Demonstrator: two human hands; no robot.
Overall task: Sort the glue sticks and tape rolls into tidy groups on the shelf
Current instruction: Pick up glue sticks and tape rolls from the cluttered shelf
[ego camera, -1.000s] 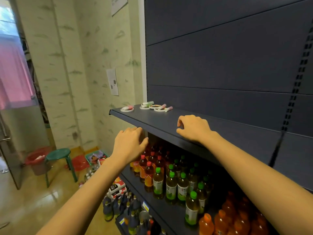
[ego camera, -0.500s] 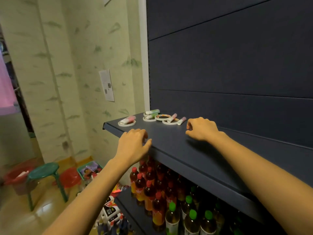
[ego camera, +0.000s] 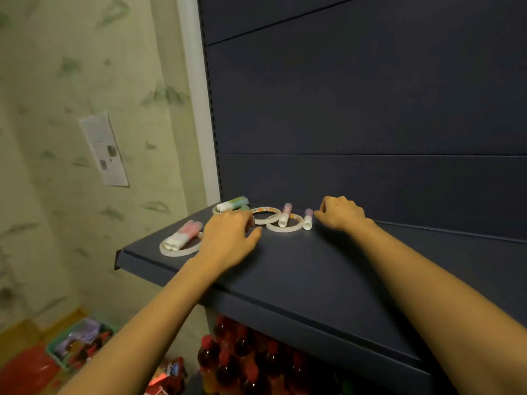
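Head view | left hand — fingers spread, empty, mid-frame among tape rolls | right hand — curled, grip unclear, beside glue stick | shelf

We identify a small shop: dark metal retail shelving with perforated uprights, and rows of bottled drinks stocked below.

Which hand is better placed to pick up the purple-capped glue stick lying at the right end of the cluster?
Right. The right hand has its fingertips beside the purple-capped glue stick on the dark shelf. The left hand sits farther away, between the plain white tape roll and the patterned rolls.
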